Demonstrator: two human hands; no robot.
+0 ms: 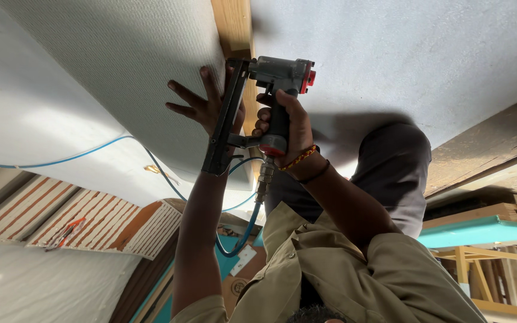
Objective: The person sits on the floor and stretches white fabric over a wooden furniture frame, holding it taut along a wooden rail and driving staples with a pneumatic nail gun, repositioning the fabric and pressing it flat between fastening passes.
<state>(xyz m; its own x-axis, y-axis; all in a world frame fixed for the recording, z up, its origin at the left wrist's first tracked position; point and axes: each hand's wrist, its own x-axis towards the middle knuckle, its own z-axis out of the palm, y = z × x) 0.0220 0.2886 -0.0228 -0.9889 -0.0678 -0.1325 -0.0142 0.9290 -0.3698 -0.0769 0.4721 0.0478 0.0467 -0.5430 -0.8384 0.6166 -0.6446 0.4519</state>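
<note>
- Two hands are raised against a pale textured fabric sheet (121,66) beside a wooden strip (234,24).
- Right hand (285,128) is clenched around the grip of a grey pneumatic staple gun (270,90), whose nose presses against the wood at the fabric's edge.
- Left hand (207,107) lies flat with fingers spread, pressing the fabric just beside the gun's black magazine.
- A blue air hose (243,233) hangs from the gun's handle.
</note>
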